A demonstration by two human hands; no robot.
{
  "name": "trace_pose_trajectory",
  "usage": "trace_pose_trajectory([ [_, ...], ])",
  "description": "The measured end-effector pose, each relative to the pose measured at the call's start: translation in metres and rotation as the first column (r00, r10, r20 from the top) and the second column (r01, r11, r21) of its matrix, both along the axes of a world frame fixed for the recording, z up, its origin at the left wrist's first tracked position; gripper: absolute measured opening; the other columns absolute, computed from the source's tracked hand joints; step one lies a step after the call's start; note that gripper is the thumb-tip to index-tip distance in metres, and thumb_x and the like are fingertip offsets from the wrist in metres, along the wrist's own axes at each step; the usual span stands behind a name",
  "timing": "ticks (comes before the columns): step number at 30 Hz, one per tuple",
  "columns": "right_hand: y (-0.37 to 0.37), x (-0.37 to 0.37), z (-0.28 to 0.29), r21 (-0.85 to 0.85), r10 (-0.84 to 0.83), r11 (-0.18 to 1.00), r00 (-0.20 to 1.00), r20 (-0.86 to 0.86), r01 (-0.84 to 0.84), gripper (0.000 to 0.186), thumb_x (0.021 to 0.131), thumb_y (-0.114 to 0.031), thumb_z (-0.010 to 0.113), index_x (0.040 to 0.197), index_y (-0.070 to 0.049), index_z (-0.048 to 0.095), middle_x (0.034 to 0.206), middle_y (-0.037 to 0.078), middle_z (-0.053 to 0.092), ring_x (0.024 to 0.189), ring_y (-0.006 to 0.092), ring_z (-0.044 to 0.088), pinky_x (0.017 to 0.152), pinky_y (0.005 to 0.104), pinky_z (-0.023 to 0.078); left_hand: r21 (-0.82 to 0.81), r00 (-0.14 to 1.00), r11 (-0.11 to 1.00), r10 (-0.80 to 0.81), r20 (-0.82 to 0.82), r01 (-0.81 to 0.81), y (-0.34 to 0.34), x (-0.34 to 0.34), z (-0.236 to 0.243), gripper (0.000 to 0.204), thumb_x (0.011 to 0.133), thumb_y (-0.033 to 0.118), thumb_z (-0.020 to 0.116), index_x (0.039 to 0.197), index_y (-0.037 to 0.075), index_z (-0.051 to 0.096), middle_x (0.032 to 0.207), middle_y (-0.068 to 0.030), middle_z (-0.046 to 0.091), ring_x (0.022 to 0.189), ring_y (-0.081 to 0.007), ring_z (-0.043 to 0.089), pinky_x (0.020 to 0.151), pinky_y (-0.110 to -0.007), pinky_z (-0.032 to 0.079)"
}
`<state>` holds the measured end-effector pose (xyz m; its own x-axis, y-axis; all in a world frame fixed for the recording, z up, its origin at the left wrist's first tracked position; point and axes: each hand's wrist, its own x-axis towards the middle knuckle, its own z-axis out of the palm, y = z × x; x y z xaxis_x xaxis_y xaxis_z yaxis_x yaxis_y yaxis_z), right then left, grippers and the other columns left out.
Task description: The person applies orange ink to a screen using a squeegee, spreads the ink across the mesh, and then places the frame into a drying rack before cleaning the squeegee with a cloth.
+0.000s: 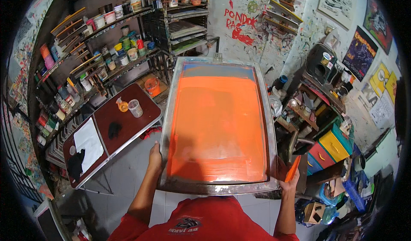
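A large metal-framed screen (218,112), coated with bright orange over most of its mesh, stands in front of me with a bluish band along its far end. My left hand (155,158) grips the frame's left side near the lower corner, thumb up. Beside the lower right corner, my right hand (289,180) is closed on an orange-smeared scraper (294,168). Whether that hand also touches the frame I cannot tell. A shadow falls across the orange surface's lower left.
A folding table (120,134) at left holds white paper, dark cloth and cups. Shelves (113,37) of paint pots and a rack (184,29) line the back. At right stand a cluttered shelf (304,112), colored drawers (332,144), a blue jug (329,215) and a cardboard box (312,213).
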<state>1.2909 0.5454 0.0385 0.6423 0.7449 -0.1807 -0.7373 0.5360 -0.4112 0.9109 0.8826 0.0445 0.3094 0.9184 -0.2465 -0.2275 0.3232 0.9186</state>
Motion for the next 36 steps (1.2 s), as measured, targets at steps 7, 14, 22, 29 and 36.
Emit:
trace_pose_trajectory([
  [7,0.134,0.123,-0.023,0.079,0.061,0.994,0.991,0.116,-0.070,0.032,0.085,-0.022,0.047,0.105,0.000,0.057,0.109,0.019,0.058,0.101,0.0342,0.056,0.091,0.0477,0.042,0.065,0.999,0.998,0.000,-0.043,0.003,0.134,0.114,-0.006,0.051,0.097,0.036,0.027,0.111,-0.005,0.054,0.106,-0.0143,0.059,0.094,-0.0215,0.058,0.085,-0.032,0.043],
  [14,0.294,0.230,-0.004,0.002,0.140,0.990,0.986,0.086,-0.141,0.035,0.086,-0.025,0.048,0.111,-0.001,0.055,0.114,0.020,0.056,0.105,0.0359,0.053,0.095,0.0498,0.039,0.050,0.981,0.993,0.111,-0.158,-0.104,0.264,0.191,-0.006,0.051,0.096,0.035,0.030,0.114,-0.007,0.052,0.109,-0.0149,0.058,0.100,-0.0211,0.055,0.090,-0.032,0.038],
  [22,0.481,0.317,-0.001,-0.007,0.261,0.965,0.958,0.117,-0.262,0.036,0.084,-0.025,0.053,0.112,-0.002,0.055,0.115,0.022,0.055,0.105,0.0365,0.053,0.094,0.0474,0.040,0.058,0.973,0.986,0.163,-0.162,-0.155,0.435,0.254,-0.030,0.055,0.095,0.038,0.033,0.121,-0.008,0.047,0.126,-0.0162,0.048,0.115,-0.0230,0.044,0.098,-0.031,0.029],
  [29,0.652,0.336,0.016,-0.027,0.210,0.977,0.955,0.208,-0.209,0.034,0.083,-0.027,0.055,0.108,-0.004,0.056,0.108,0.012,0.060,0.102,0.0290,0.056,0.092,0.0439,0.042,0.165,0.979,0.973,0.180,-0.100,-0.162,0.603,0.275,-0.060,0.057,0.094,0.041,0.032,0.126,-0.006,0.042,0.129,-0.0169,0.045,0.118,-0.0239,0.042,0.100,-0.031,0.028],
  [36,0.762,0.377,0.012,0.018,0.299,0.950,0.927,0.225,-0.311,0.032,0.085,-0.031,0.054,0.100,-0.002,0.059,0.118,0.022,0.053,0.110,0.0364,0.050,0.099,0.0465,0.035,0.026,0.959,0.984,0.177,-0.220,-0.176,0.700,0.297,-0.042,0.059,0.094,0.044,0.033,0.126,-0.004,0.044,0.126,-0.0160,0.048,0.114,-0.0223,0.045,0.097,-0.032,0.031],
])
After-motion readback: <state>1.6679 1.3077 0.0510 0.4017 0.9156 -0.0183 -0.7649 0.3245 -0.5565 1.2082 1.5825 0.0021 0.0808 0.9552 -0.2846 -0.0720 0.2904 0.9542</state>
